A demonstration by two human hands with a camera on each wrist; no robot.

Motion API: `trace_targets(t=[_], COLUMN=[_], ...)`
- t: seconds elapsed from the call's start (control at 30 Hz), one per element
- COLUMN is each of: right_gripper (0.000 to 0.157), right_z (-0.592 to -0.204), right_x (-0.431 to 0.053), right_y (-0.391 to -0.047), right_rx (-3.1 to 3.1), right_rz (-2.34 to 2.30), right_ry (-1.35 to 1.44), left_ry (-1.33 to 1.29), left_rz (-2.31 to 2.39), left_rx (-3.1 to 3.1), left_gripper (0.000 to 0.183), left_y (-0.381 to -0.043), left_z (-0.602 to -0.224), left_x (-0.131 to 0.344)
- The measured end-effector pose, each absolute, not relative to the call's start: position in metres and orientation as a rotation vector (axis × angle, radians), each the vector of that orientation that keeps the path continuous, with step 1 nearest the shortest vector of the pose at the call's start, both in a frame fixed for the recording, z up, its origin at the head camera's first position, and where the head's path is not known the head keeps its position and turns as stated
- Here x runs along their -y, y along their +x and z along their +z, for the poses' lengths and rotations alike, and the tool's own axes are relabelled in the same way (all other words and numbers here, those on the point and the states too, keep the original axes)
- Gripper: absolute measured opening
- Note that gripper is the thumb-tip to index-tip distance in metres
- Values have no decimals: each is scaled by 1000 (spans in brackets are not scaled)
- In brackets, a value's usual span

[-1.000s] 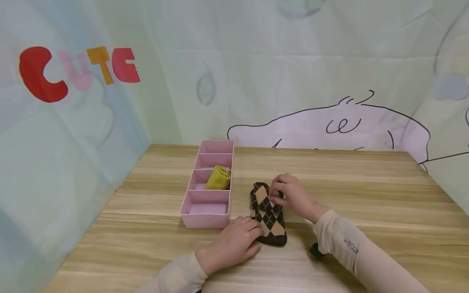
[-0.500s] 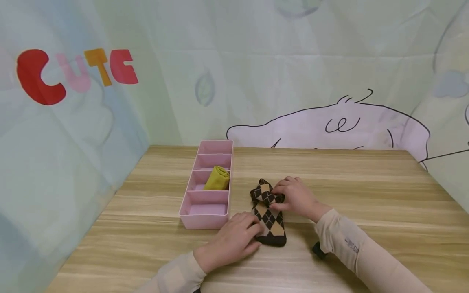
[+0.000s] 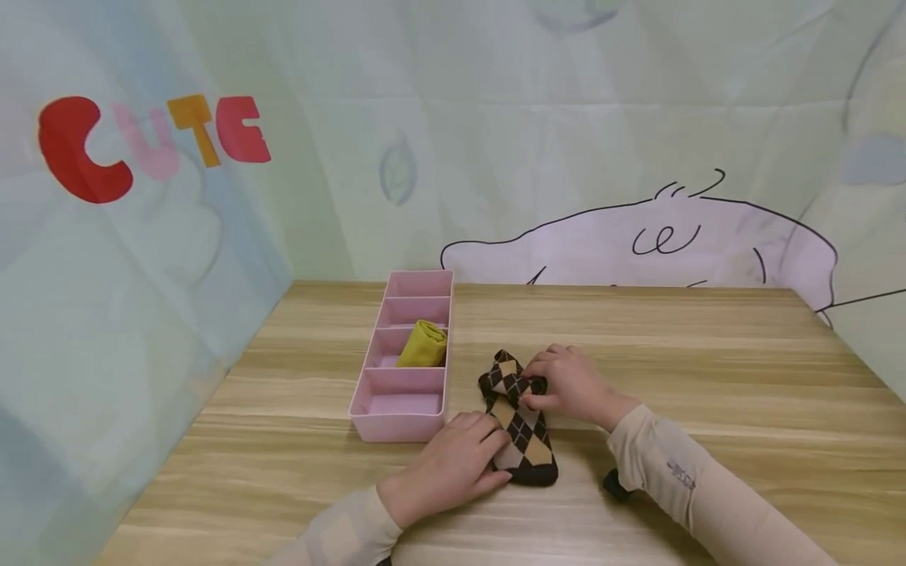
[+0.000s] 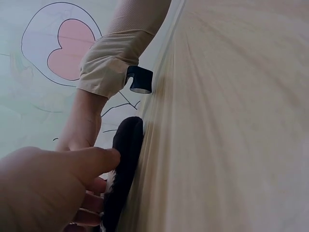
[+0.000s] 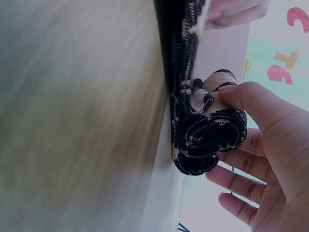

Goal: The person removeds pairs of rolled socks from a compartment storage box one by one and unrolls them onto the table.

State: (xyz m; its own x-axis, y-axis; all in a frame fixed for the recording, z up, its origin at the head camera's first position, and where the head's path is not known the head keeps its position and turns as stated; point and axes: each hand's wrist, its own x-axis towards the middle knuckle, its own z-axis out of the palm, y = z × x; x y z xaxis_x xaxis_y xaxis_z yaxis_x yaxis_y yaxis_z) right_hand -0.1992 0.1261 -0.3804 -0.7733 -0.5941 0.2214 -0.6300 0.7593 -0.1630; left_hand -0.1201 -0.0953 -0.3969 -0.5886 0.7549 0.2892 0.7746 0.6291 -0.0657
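Since the earlier frame, the patterned sock (image 3: 525,428), in the lower centre, is sitting slightly lower, its far end bunching into a thicker roll. Just right of centre, the right hand (image 3: 576,385) is pinching that roll between thumb and fingers; at bottom centre the left hand (image 3: 449,464) is resting relaxed fingers on the flat toe end. The person is apparently rolling it up, and the next move is probably calling for a tight turn toward the toe. Left of centre, a pink box (image 3: 399,428) is holding a yellow bundle (image 3: 423,344).
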Motion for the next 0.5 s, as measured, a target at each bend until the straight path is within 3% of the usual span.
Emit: trace_targets(t=[0.5], right_gripper=[33], right_z=[-376], right_x=[-125], right_y=[-199], right_rx=[2814], right_rz=[400], right_ry=[1057], left_ry=[-1346], left_rz=[-105], left_rx=[2544], left_gripper=[37], left_y=[-120], left_z=[-394], left_x=[96])
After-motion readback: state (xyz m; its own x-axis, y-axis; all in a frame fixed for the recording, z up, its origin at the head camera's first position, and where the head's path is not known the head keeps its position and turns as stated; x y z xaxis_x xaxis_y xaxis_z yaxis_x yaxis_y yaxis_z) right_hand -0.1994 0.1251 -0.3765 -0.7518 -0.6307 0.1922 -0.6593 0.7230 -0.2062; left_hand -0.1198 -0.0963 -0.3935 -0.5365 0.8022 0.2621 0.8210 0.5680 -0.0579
